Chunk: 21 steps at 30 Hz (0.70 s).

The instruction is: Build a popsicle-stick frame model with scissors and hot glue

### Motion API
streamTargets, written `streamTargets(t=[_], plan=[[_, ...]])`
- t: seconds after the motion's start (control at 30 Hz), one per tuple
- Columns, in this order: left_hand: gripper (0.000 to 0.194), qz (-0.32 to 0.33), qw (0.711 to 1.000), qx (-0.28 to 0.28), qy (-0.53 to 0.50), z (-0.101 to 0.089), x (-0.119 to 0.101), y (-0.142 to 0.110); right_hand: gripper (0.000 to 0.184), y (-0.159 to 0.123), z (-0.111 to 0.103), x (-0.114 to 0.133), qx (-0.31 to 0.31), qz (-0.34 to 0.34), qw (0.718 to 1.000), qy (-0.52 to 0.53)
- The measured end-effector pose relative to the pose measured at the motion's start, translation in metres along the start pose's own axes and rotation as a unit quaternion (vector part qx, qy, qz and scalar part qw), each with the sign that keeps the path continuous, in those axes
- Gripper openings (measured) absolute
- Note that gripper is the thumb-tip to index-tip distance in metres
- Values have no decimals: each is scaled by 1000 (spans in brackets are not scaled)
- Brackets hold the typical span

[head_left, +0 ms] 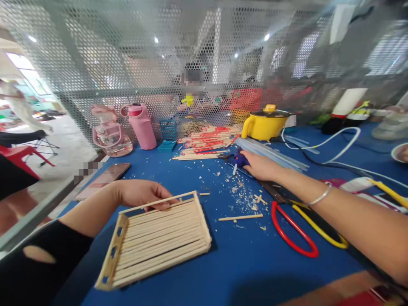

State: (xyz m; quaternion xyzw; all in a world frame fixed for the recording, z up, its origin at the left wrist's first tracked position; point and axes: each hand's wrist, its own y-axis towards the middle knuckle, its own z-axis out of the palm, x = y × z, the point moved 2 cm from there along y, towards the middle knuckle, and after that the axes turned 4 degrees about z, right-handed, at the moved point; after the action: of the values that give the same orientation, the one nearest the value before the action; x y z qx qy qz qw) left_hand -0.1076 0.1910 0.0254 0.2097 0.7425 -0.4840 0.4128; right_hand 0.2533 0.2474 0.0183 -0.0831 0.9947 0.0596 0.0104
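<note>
My left hand (143, 195) grips the far rail of a shallow tray made of thin wooden sticks (165, 233), fingers closed around the edge. The tray is tilted above the blue table, with a slatted floor and a notched left side. Farther off, my right hand (259, 165) is closed on a small dark-blue glue gun (239, 159), partly hidden by the fingers. Clear glue sticks (274, 153) lie just beyond that hand. Below my right forearm are scissors with red and yellow handles (295, 238). One loose stick (240, 217) lies right of the tray.
A pile of red-tipped sticks (210, 140) lies at the back, beside a yellow pot (267, 123). Pink bottles (142, 127), a blue stand (168, 134) and a phone (105, 180) are at left. A white cable (341, 157) loops at right. Perforated metal screen (143, 55) stands behind.
</note>
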Motion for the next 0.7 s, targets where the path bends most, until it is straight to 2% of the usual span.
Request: streamTargets(t=[0.1,0.17,0.23,0.3,0.4,0.57,0.7], plan=[[45,-14,1000,12,-4,-1,1,0,58,-7,-18,10,-11,18,1000,-21],[46,-17,1000,11,0,-2,1,4,48,-16,-29,29,-52,-6,998,-39],[47,-17,1000,7,3,-4,0,8,30,-27,-33,58,-52,-100,993,-14],[48,-15,1000,3,6,-5,-1,12,25,-36,-29,87,1,-203,978,38],[47,-12,1000,-23,14,-6,-3,13,24,-39,-17,116,24,-262,960,91],[49,17,996,-92,10,-2,-10,8,21,-27,-7,127,26,-259,955,143],[55,23,978,-205,26,-1,-14,-2,17,-26,-7,127,35,-275,949,151]])
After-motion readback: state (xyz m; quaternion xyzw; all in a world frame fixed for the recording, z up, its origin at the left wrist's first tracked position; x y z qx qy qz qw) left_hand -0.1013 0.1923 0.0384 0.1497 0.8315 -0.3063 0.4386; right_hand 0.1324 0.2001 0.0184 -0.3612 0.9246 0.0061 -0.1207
